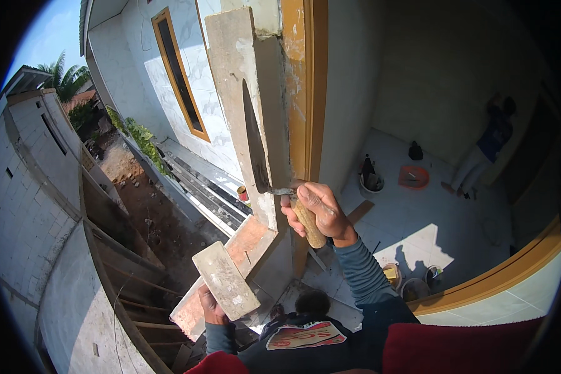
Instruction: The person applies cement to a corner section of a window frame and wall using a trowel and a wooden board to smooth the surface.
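A white tiled floor [449, 215] is partly lit by sunlight [422, 246]; a narrow window [181, 73] is set in a marble-patterned wall [148, 81].

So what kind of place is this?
Probably a building site, maybe at a house: the right hand grips a trowel, a bare block wall stands outside, and an orange tub sits on the tiled floor.

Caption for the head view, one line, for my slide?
Beside an orange door frame, the right grip holds a trowel by its wooden handle; the left grip holds a rectangular board.
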Tool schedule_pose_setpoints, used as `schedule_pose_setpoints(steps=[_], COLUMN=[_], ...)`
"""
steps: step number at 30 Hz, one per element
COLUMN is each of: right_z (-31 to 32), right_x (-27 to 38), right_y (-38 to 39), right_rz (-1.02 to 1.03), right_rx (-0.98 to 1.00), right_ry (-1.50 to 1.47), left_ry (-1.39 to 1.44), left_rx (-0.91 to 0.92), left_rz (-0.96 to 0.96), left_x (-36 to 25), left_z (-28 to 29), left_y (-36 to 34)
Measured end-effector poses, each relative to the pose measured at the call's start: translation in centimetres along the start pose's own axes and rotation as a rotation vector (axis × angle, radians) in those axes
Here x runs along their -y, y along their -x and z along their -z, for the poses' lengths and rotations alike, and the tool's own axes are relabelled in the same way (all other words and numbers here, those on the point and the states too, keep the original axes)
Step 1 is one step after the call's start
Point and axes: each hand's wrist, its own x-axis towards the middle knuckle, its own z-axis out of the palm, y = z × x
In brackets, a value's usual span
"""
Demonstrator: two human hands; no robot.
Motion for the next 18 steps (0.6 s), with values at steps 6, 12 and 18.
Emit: schedule_pose_setpoints(steps=[6,12,18], right_z=[1.5,3.2,5.5], right_x=[-4.1,-5.3,-4.3], right_y=[7.9,15.3,20.8], right_rz=[-0.250,-0.497,-0.751], right_rx=[0.083,0.068,0.127], right_ry=[-0.027,0.156,0.194], left_ry=[-0.012,-0.275,-0.077], left_rx=[-0.047,0.068,0.219], left_rz=[0.153,0.280,0.109], left_x=[3.6,9.2,8.5], left_z=[-3.3,-2.8,-5.7], left_y=[-1.3,-2.5,-7.1])
